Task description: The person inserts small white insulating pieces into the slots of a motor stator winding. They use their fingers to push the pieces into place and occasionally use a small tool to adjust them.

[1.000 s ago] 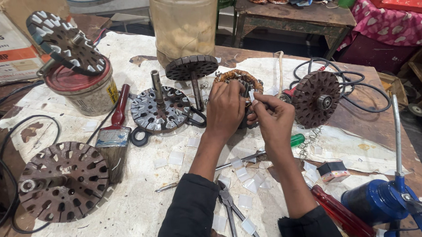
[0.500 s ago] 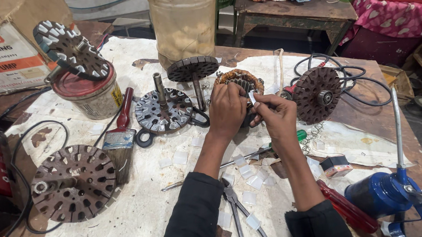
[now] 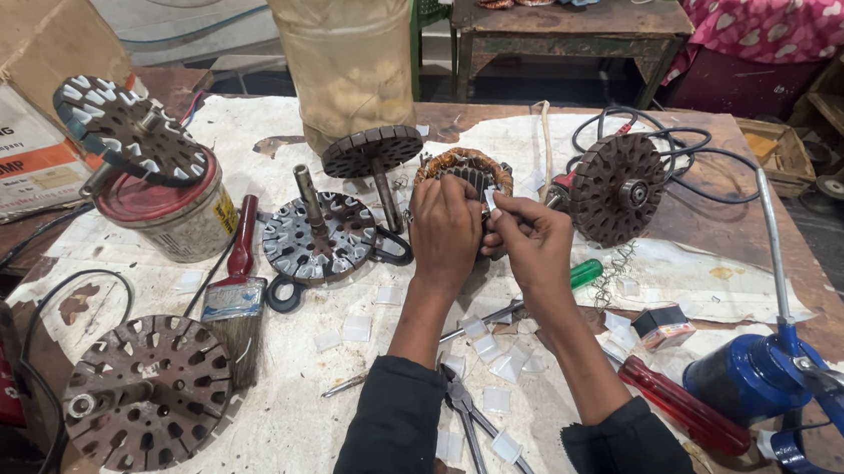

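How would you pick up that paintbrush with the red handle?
Probably by the red handle, coming from above. The paintbrush lies flat on the table, bristles toward the person, handle pointing away near the tin. The handle is slim and bare on both sides, so fingers can close across it, clear of the rotor disc on its right.

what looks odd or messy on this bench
Small white paper slips lie scattered over the stained table cover near both hands, left hand and right hand. A slotted disc sits tilted on a tin.
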